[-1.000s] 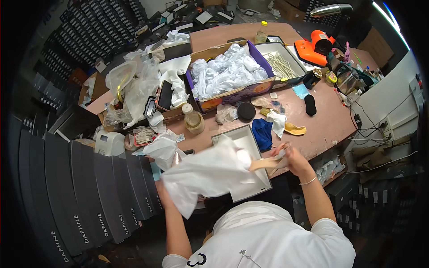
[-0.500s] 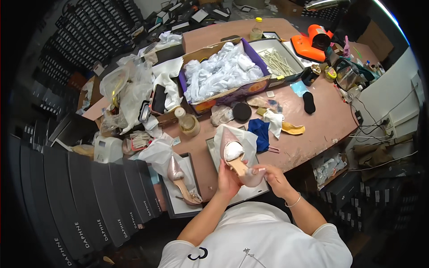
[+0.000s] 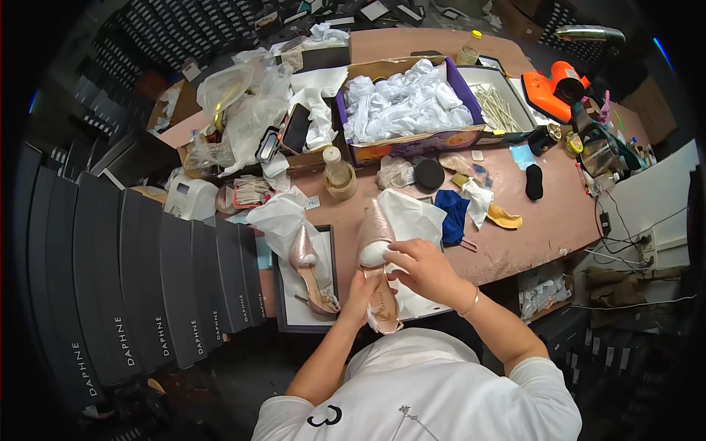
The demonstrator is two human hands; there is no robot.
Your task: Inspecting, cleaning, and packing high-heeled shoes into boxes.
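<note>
My left hand is closed around the middle of a pink pointed-toe shoe, held with the toe pointing away and its insole facing up. A white paper wad fills the toe. My right hand reaches across from the right, its fingers apart and seeming to touch the wad and the shoe's edge. To the left, the matching high-heeled shoe lies in an open shoebox with white tissue paper. More tissue paper is spread beside the held shoe.
Behind stands a purple carton of crumpled white paper. A glue jar, a black round tin and a blue cloth lie nearer. Dark shoeboxes stand at left; an orange tool sits far right.
The held shoe has turned more upright, with its heel end toward me. My right hand has moved from the heel end up to the toe opening. The view has shifted.
</note>
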